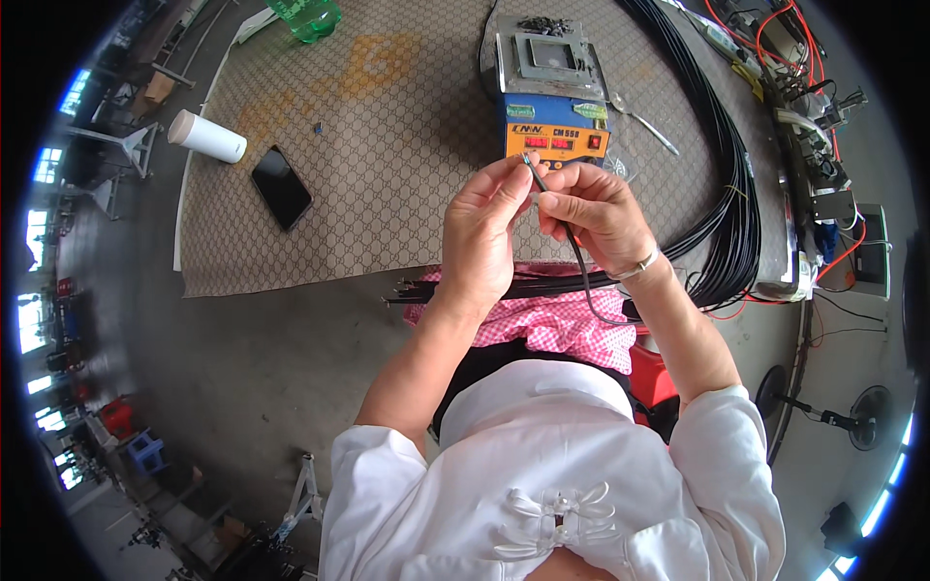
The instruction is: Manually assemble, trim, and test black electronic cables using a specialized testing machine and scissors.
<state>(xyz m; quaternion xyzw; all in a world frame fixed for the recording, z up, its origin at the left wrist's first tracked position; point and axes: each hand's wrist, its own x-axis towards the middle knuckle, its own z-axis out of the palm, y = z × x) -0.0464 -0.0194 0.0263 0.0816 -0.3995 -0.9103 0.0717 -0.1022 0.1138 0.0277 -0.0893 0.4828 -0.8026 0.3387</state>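
Observation:
Above the table's near edge, my left hand [481, 228] pinches a thin black cable [582, 266] close to its end between thumb and fingers. My right hand [599, 215] is closed on the same cable just beside it. The cable's tip points up and away, and small light-coloured wire ends seem to show there. From my hands the cable curves down toward my lap. Just beyond them stands a blue box with an orange front panel [554, 141], red digits and a square metal basin [560, 56] on top, apparently a solder pot.
A thick bundle of black cables [725, 155] loops down the table's right side, its ends over my lap's pink checked cloth [552, 334]. A spoon [647, 124] lies right of the box. Leftward are a phone [282, 188], a white cup [206, 137] and a green bottle [308, 15].

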